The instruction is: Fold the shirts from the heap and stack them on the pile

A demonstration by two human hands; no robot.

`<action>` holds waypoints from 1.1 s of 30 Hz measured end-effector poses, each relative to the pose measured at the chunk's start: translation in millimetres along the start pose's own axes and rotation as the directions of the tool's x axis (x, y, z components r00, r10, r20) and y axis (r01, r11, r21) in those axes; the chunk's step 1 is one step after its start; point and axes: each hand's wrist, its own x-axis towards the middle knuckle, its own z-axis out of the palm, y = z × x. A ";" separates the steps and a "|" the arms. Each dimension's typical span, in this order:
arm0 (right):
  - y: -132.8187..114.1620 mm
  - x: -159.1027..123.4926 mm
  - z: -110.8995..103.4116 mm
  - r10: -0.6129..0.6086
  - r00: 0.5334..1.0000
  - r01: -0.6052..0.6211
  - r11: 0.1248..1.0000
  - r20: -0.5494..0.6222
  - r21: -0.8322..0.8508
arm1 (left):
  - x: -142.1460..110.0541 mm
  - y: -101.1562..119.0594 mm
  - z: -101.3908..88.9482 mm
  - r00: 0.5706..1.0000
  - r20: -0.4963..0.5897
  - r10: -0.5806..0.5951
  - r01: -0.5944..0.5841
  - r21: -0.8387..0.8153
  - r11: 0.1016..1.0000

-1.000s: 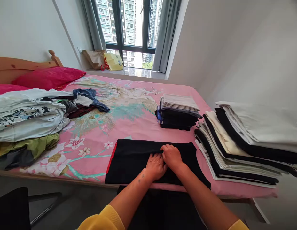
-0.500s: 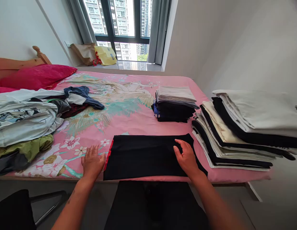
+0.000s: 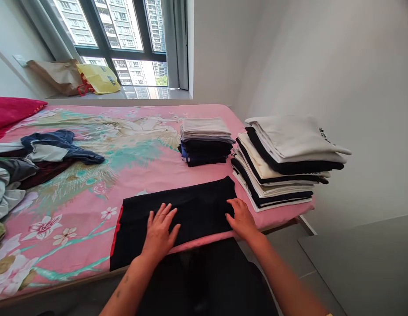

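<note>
Since both hands are just lying flat, nothing's really gripped: left hand (image 3: 159, 231) spread wide on the folded black garment (image 3: 190, 210), right hand (image 3: 242, 218) with its fingertips at the garment's right side. It sits at the near edge of the bed (image 3: 59, 286), with open pink sheet (image 3: 81, 239) to the left and a folded clothes stack (image 3: 272, 169) close on the right.

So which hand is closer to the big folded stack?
Right. The right hand rests near the end of the black garment, just beside the stack; the left hand lies farther away, mid-garment.
</note>
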 end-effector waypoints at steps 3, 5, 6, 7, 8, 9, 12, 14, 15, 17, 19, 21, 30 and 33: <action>-2.5 11.0 -0.8 -0.015 0.999 0.013 0.999 -0.052 -0.039 | 27.3 49.9 8.4 0.991 0.039 0.130 -0.125 -0.102 0.987; -4.3 21.2 -4.9 -0.047 0.994 0.043 0.998 -0.094 -0.041 | 50.7 78.7 16.0 0.987 0.052 0.154 -0.146 -0.145 0.979; -6.0 26.8 -8.1 -0.066 0.992 0.062 0.997 -0.103 -0.040 | 63.5 90.8 19.9 0.986 0.050 0.160 -0.150 -0.158 0.976; -8.0 32.6 -12.0 -0.086 0.991 0.083 0.996 -0.104 -0.036 | 76.5 101.3 23.5 0.985 0.046 0.165 -0.156 -0.165 0.974; -10.4 38.2 -16.2 -0.108 0.989 0.106 0.994 -0.100 -0.030 | 89.6 109.9 26.8 0.985 0.042 0.168 -0.159 -0.169 0.973; -13.0 43.3 -20.7 -0.131 0.987 0.130 0.991 -0.097 -0.018 | 102.3 116.6 29.6 0.985 0.047 0.166 -0.156 -0.173 0.972; -19.5 51.1 -31.9 -0.152 0.977 0.159 0.987 -0.148 0.031 | 135.8 124.3 35.1 0.989 0.130 0.066 -0.035 -0.232 0.972; -21.7 48.4 -34.6 -0.120 0.977 0.130 0.990 -0.175 0.048 | 152.4 120.2 36.3 0.978 0.187 -0.096 0.156 -0.343 0.926; -22.1 45.3 -33.7 -0.117 0.982 0.125 0.991 -0.147 0.048 | 158.8 116.5 36.2 0.963 0.206 -0.174 0.247 -0.413 0.877; -21.6 38.8 -27.4 -0.188 0.982 0.187 0.981 0.000 0.047 | 167.8 108.8 34.5 0.939 0.218 -0.265 0.342 -0.543 0.767; -19.5 37.2 -16.4 -0.322 0.929 0.316 0.947 0.181 0.062 | 172.0 103.7 31.1 0.944 0.199 -0.265 0.331 -0.610 0.720; -15.3 44.9 -3.6 -0.418 0.860 0.415 0.907 0.293 0.076 | 172.1 103.0 26.5 0.963 0.159 -0.218 0.269 -0.610 0.745; 28.0 103.0 16.8 -0.345 0.836 0.427 0.898 0.426 -0.111 | 139.1 120.9 32.5 0.974 0.184 0.134 -0.058 -0.368 0.928; 46.1 98.9 14.9 -0.264 0.867 0.366 0.913 0.422 -0.182 | 123.8 129.6 45.8 0.954 0.255 0.158 -0.086 -0.271 0.959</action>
